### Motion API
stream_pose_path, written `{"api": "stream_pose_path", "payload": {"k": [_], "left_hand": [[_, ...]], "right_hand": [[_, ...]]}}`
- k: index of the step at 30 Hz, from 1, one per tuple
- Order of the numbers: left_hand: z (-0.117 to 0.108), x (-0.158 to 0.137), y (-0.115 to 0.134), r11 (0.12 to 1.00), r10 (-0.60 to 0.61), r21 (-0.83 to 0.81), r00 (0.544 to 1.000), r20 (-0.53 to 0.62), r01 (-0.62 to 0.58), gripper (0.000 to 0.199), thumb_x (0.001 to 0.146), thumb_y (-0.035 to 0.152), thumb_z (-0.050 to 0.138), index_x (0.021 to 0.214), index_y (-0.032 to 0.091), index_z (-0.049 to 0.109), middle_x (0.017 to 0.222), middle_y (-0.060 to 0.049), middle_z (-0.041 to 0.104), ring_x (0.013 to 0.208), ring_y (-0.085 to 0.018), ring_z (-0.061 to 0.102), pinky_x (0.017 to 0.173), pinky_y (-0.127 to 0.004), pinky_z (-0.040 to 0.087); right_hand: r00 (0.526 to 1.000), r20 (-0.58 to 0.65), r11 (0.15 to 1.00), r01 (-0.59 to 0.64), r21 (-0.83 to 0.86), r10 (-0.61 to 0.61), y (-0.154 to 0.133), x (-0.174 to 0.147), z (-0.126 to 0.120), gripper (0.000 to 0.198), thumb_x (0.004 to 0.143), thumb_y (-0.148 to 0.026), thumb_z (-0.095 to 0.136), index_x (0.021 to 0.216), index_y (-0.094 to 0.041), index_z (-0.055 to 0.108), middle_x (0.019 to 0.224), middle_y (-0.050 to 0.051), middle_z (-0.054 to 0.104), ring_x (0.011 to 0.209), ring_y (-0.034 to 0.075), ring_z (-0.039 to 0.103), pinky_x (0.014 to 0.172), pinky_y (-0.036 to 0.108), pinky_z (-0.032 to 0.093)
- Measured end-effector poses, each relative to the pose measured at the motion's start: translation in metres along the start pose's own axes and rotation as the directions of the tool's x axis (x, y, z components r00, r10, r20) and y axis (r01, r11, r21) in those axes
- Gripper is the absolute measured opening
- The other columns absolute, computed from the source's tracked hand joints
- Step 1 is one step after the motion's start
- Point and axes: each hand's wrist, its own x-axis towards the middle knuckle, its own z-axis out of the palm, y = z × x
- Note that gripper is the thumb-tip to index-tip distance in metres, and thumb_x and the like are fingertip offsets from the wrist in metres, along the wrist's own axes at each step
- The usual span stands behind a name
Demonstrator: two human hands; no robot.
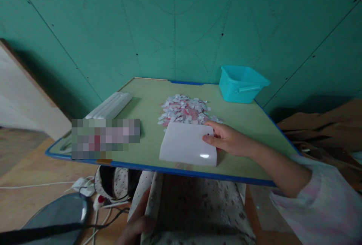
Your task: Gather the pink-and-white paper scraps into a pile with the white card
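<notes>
My right hand (220,137) pinches the right edge of a white glossy sheet (185,145), thumb on top. The sheet is slightly bowed and sits at the table's front, before a heap of small white and pink paper scraps (185,109). Below the table's front edge, my left hand (138,216) is closed on the left rim of a pale, dark-spotted open container (151,207), perhaps a bag. Its fingers are partly hidden.
On the green table (240,124) with blue edging, a turquoise basket (243,84) stands at back right. White rolled or folded material (110,105) and a pixelated patch are on the left. A stool (56,218), cables and a power strip (83,186) lie lower left; cardboard (330,120) is at right.
</notes>
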Motion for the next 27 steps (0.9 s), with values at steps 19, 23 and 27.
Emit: {"api": "stream_pose_path", "payload": {"k": [19, 23, 27], "left_hand": [[0.0043, -0.0040, -0.0027, 0.994, 0.107, 0.006, 0.994, -0.013, -0.107, 0.025, 0.072, 0.012, 0.058, 0.096, 0.017, 0.058, 0.073, 0.004, 0.062, 0.048, -0.009, 0.052, 0.049, -0.026, 0.045], [0.0012, -0.0036, -0.0024, 0.992, 0.126, -0.006, 0.991, -0.040, -0.126, 0.024, 0.070, 0.012, 0.060, 0.093, 0.017, 0.060, 0.077, 0.003, 0.062, 0.058, -0.013, 0.056, 0.056, -0.030, 0.047], [0.0008, 0.0001, -0.0012, 0.992, 0.120, -0.034, 0.991, -0.061, -0.123, 0.021, 0.069, 0.013, 0.061, 0.090, 0.016, 0.060, 0.089, 0.001, 0.063, 0.074, -0.018, 0.059, 0.065, -0.034, 0.047]], "right_hand": [[0.997, 0.064, 0.999, 0.042, -0.019, -0.041, -0.0013, -0.0057, 0.0049, 0.026, 0.079, -0.037, 0.047, 0.097, -0.020, 0.042, 0.073, -0.001, 0.051, 0.059, 0.008, 0.048, 0.045, 0.018, 0.036], [0.995, 0.079, 0.998, 0.064, 0.000, -0.063, -0.0029, -0.0084, 0.0053, 0.024, 0.079, -0.039, 0.047, 0.095, -0.021, 0.042, 0.075, -0.001, 0.052, 0.062, 0.009, 0.049, 0.048, 0.018, 0.037], [0.992, 0.113, 0.998, 0.062, -0.007, -0.061, -0.0049, -0.0093, 0.0059, 0.022, 0.078, -0.039, 0.048, 0.090, -0.020, 0.044, 0.077, 0.000, 0.054, 0.067, 0.010, 0.052, 0.053, 0.020, 0.040]]}}
